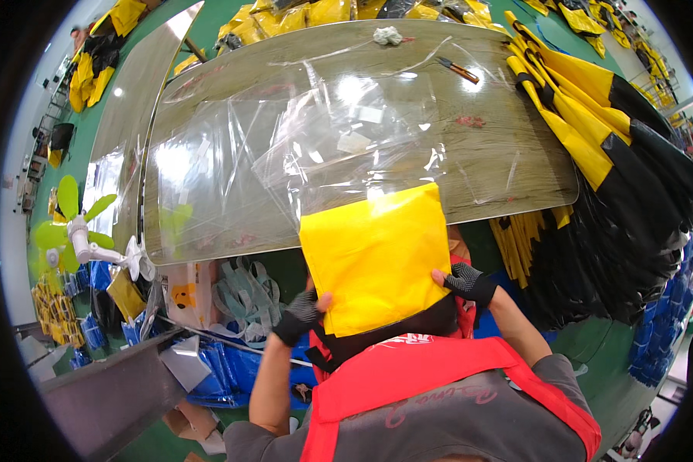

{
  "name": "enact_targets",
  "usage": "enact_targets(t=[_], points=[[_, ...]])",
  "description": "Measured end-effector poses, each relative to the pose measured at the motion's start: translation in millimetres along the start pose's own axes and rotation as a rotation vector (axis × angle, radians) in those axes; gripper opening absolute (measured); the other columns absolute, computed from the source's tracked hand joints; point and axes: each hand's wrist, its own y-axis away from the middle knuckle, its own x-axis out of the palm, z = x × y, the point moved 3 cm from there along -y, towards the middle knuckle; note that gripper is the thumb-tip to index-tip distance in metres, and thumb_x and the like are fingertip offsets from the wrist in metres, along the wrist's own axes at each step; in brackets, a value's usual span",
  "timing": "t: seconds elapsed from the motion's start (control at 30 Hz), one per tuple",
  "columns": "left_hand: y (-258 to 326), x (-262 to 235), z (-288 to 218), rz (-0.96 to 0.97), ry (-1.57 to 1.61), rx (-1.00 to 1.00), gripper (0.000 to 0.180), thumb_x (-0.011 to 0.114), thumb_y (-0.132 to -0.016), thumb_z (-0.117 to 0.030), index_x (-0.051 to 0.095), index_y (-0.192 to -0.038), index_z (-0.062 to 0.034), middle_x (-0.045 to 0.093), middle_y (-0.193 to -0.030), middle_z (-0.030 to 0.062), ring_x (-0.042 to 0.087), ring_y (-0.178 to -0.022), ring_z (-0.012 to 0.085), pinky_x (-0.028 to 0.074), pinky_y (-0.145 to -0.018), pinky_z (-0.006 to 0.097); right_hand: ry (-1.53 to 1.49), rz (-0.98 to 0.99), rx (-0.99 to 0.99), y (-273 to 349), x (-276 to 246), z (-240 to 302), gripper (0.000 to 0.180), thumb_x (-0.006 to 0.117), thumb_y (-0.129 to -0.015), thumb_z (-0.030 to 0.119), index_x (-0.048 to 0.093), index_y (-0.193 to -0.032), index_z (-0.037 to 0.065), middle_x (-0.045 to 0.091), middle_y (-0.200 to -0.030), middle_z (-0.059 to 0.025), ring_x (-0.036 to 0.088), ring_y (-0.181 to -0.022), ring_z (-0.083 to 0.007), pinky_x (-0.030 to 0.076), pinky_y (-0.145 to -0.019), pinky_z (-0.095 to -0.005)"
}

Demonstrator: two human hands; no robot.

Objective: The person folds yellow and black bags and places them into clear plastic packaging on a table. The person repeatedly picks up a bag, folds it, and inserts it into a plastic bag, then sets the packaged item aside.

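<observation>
1 view: head cam, left of 2 side-by-side fisheyes on the wearer's head. Upright, facing down and forward past the red apron point(416, 381). Left hand point(303, 314) and right hand point(471, 283) close in, below centre; bench point(508, 131) just beyond. Wide: catches floor point(608, 350) both sides. Straight edges bow, black rim around.
</observation>
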Motion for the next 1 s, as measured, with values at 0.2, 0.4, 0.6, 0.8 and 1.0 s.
enact_targets(t=[0.2,0.4,0.6,0.8,1.0], points=[[-35.8,-0.1,-68.3,-0.084,0.365,-0.11,0.047,0.058,-0.093,-0.036,0.054,-0.125,-0.0027,0.062,-0.117,0.0076,0.058,-0.107,0.0181,0.045,-0.094,0.032,-0.357,-0.402,-0.147,-44.6,-29.3,21.5,0.049,0.062,-0.09,0.039,0.061,-0.117,-0.002,0.069,-0.102,-0.0135,0.065,-0.088,-0.0214,0.05,-0.081,-0.0323],[38.8,31.6,-37.9,0.021,0.222,0.003,0.054,0.055,-0.094,-0.035,0.046,-0.136,-0.0022,0.047,-0.138,0.0121,0.043,-0.127,0.024,0.029,-0.109,0.039,-0.331,-0.228,-0.127,12.8,26.4,7.6,0.051,0.069,-0.085,0.033,0.058,-0.121,-0.001,0.066,-0.113,-0.0096,0.059,-0.107,-0.0182,0.046,-0.094,-0.0326],[-8.9,15.1,-84.1,-0.076,0.446,-0.052,0.057,0.071,-0.084,-0.032,0.052,-0.127,-0.0015,0.061,-0.118,0.0076,0.055,-0.112,0.0192,0.043,-0.096,0.034,-0.413,0.124,-0.256,-2.8,-7.9,20.6,0.054,0.071,-0.084,0.031,0.055,-0.124,-0.002,0.064,-0.114,-0.0103,0.059,-0.105,-0.0171,0.047,-0.092,-0.0306],[-7.0,4.0,-61.8,0.049,0.681,-0.05,0.055,0.062,-0.091,-0.036,0.048,-0.132,-0.0022,0.055,-0.13,0.009,0.052,-0.119,0.0225,0.041,-0.1,0.036,-0.285,-0.139,-0.116,5.1,21.7,18.0,0.041,0.068,-0.087,0.032,0.064,-0.11,-0.002,0.067,-0.105,-0.0069,0.061,-0.094,-0.0137,0.049,-0.083,-0.0282],[-14.8,49.9,-54.7,0.009,0.442,0.015,0.059,0.071,-0.082,-0.029,0.049,-0.131,-0.0018,0.058,-0.124,0.0075,0.055,-0.112,0.02,0.043,-0.096,0.034,-0.613,-0.325,-0.143,-3.5,-15.0,45.9,0.046,0.07,-0.084,0.037,0.061,-0.11,-0.001,0.067,-0.104,-0.0077,0.062,-0.093,-0.0154,0.051,-0.081,-0.0305]])
